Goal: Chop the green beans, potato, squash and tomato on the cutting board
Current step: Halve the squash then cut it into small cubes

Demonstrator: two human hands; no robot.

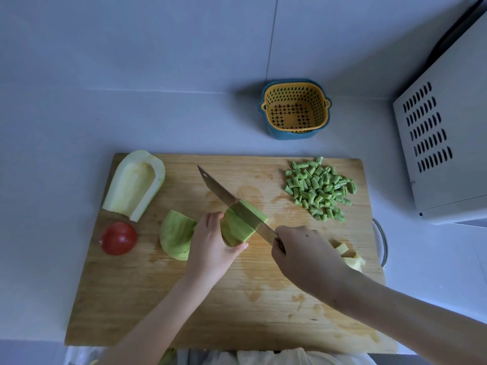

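Green-skinned squash piece [238, 227] is held mid-board on the pale wooden cutting board [237, 312], with the left hand [210, 243] curled round its left end. The steel-bladed kitchen knife [224, 193], its handle clenched in the right hand [303, 256], is laid across it. The holding hand should be kept back from the edge, and even slices pressed straight down.

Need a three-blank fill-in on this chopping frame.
The right hand holds the steel kitchen knife; the left hand steadies the pale green ____ being cut.
The chopped green beans lie at the far-____ corner of the wooden cutting board.
The yellow perforated colander sits in a ____ bowl.
Missing: squash, right, blue.
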